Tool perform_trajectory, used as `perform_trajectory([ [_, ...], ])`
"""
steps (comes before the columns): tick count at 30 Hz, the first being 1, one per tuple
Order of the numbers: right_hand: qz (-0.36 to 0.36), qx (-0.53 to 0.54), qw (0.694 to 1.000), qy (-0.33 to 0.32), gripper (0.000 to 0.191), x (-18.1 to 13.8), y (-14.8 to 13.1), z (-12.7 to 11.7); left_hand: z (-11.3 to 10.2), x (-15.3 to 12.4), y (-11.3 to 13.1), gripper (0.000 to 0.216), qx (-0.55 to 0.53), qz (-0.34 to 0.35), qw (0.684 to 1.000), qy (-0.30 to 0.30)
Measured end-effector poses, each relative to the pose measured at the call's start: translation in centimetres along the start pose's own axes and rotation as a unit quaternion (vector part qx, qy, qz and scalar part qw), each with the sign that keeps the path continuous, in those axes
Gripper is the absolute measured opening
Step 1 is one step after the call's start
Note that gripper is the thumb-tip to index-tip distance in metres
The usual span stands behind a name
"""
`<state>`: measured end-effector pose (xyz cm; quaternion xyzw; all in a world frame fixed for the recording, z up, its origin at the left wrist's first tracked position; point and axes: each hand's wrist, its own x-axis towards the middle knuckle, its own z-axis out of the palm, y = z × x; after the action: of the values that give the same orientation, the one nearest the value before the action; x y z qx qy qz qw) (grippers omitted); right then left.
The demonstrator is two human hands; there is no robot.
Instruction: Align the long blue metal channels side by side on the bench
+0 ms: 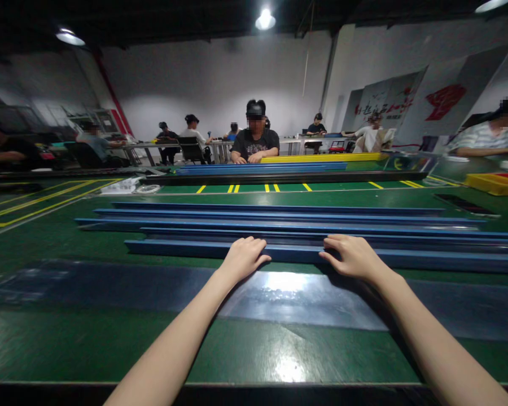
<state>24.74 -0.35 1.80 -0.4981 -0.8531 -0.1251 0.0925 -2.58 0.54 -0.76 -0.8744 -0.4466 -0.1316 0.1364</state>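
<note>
My left hand and my right hand rest on a long blue channel strip, each with its fingers curled over the strip and its thumb on the near side. The channel lies crosswise on the green table, its open side facing up. Behind it, further long blue strips run parallel to it. Between the strip and my body, a flat shiny transparent sheet stretches across the table under my forearms.
Beyond the strips lie a long black bar, more blue strips and a yellow strip. A phone-like dark slab and a yellow tray are at right. A person sits opposite; several others sit farther back.
</note>
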Motion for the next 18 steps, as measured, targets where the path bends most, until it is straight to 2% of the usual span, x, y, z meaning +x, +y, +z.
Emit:
perform_trajectory([
  [18, -0.001, 0.002, 1.000, -0.001, 0.027, 0.03, 0.02, 0.02, 0.00, 0.00, -0.05, 0.024, -0.002, 0.001, 1.000, 0.001],
])
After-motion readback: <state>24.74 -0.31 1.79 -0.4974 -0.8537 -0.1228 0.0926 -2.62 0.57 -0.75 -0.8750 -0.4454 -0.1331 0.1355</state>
